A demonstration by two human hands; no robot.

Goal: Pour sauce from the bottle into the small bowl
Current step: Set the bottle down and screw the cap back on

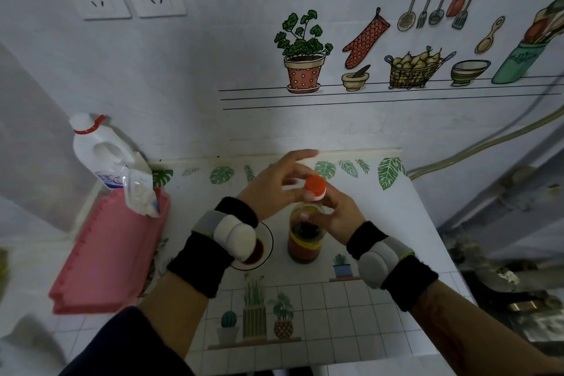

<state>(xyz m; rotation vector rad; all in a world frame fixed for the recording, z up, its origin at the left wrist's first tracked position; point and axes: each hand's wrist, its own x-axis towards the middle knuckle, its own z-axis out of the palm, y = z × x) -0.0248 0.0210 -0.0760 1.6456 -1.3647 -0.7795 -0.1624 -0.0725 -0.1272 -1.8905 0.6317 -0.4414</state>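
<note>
The sauce bottle (pixel 306 238) stands upright on the counter, dark sauce inside, a yellow and red label around it and an orange cap (pixel 315 187) on top. My right hand (pixel 332 214) grips the bottle's neck from the right. My left hand (pixel 274 185) is at the cap from the left, fingertips touching it, other fingers spread. The small white bowl (pixel 265 249) sits just left of the bottle with dark sauce in it; my left wrist hides most of it.
A pink folded board (pixel 110 253) lies at the left with a plastic bag (pixel 140 189) on it. A white jug (pixel 97 149) stands behind it against the wall. A hose (pixel 488 137) runs along the right wall. The counter's right edge drops off near a dark stove area (pixel 503 284).
</note>
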